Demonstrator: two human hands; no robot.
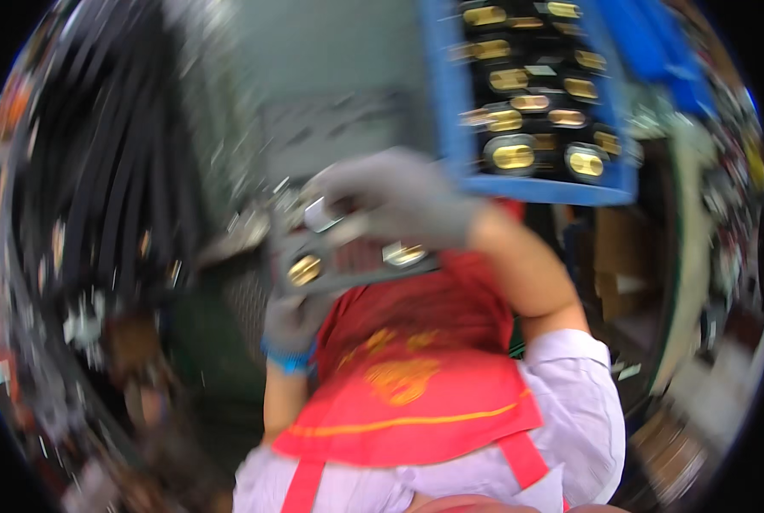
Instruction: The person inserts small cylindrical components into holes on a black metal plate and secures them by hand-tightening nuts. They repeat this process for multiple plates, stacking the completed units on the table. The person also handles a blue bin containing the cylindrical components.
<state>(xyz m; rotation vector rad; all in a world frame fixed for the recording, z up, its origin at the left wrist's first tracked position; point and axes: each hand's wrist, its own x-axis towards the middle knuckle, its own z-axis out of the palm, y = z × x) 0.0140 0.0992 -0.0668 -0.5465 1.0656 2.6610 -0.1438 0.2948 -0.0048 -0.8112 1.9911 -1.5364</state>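
Observation:
Motion blurs the whole view. My right hand (390, 192), in a grey glove, reaches over a grey tray-like holder (361, 280). Its fingers are curled round a small shiny silvery piece (322, 214), whose exact kind I cannot make out. On the holder, a round gold-coloured part (304, 270) sits at the left and a second gold-and-silver part (404, 254) at the right. Below the holder's left end is my left hand (296, 319), also grey-gloved with a blue cuff; its fingers are mostly hidden and smeared.
A blue crate (536, 190) at the back right holds rows of black parts with gold-coloured centres. Long dark strips (112, 171) hang or lie at the left. A flat grey plate (335, 128) lies behind my right hand. Brown cardboard boxes (626, 256) stand at the right.

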